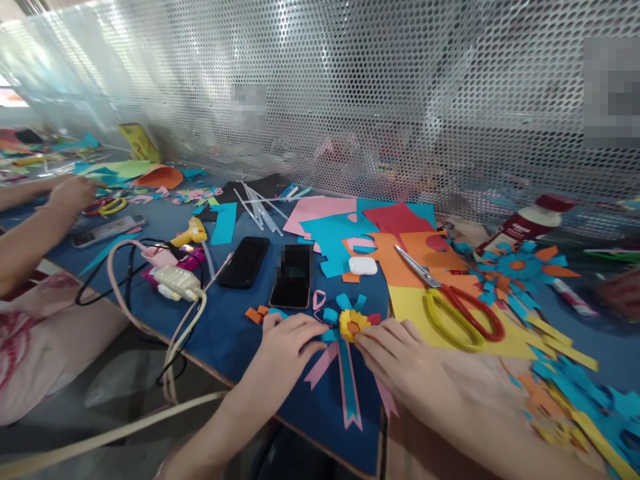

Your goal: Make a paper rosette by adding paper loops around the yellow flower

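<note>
rosette [353, 325] of yellow, orange and blue paper with pink-edged tails lies at near centre; my right hand [400, 353] pinches its yellow rim, my left hand [285, 347] a blue loop; red-and-yellow-handled metal scissors [440, 288] lie farther right.

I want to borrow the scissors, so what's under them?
The scissors lie across orange paper and yellow paper. What's beneath those papers is covered, so I can't tell.
</note>
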A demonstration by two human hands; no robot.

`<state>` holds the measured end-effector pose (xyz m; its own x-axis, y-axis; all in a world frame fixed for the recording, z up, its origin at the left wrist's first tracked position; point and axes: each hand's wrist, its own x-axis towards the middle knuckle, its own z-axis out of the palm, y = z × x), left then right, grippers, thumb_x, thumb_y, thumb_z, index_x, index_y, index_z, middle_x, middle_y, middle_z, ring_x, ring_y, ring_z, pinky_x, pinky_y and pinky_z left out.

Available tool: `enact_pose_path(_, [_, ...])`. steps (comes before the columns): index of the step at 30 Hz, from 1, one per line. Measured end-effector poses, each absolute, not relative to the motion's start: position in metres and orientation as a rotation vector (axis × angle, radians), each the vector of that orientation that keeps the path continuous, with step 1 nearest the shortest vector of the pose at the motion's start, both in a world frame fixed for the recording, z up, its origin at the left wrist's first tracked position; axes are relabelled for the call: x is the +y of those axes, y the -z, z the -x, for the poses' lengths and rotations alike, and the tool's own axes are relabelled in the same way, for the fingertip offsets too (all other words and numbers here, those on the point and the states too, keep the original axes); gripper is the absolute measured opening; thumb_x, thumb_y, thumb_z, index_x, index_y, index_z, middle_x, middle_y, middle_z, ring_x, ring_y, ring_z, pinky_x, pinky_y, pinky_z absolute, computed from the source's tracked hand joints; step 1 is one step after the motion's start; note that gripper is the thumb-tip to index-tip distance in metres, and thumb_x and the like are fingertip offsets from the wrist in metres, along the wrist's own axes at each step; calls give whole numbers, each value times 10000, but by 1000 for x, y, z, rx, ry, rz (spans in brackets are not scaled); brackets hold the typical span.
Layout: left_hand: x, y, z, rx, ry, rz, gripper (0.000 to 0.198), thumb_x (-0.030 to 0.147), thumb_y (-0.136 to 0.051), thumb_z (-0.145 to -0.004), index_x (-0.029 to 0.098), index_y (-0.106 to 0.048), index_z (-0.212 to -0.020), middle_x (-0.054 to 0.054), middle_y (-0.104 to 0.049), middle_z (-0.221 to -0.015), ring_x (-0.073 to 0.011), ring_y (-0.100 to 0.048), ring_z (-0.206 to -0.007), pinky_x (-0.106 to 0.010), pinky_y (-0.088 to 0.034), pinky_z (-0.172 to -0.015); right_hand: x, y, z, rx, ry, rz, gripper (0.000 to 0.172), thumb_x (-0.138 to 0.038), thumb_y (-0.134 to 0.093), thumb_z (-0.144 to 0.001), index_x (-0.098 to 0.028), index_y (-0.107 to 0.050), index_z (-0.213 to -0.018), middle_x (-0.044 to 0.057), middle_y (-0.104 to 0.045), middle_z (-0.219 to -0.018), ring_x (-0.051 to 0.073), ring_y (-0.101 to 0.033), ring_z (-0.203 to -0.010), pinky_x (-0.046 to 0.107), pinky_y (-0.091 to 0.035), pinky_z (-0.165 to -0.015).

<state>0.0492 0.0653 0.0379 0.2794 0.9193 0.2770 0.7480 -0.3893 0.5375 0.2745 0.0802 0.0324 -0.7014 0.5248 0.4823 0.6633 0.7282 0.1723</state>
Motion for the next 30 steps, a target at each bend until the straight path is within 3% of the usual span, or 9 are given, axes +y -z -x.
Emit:
enact_pose_path(15, [70,-34,-55,1506,-769,-2256,148,215,-576,-892,278,-668,-988,15,-712,-1026,-194,-644,-941,-402,-365,-895,80,-26,-275,-2553,494,890,186,-150,-484,-915,-148,-666,-950,55,-657,-860,206,-506,-822,339,-370,-701])
enact_pose_path(23, [70,-38,-54,1581,-761,-2264,189,385,-587,-879,273,-647,-1019,-1,-705,-1019,-215,-633,-946,-415,-345,-861,79,-24,-274,-2551,500,877,192,-139,-471,-911,-134,-659,-944,54,-651,-872,220,-500,-821,347,-368,-706])
enact_pose_path(30, [76,-33,-58,1548,-720,-2317,345,465,-686,-763,257,-637,-1033,-22,-698,-1075,-248,-602,-1020,-433,-332,-874,79,-23,-274,-2559,495,905,181,-139,-479,-905,-129,-657,-938,52,-650,-871,219,-503,-810,349,-366,-690])
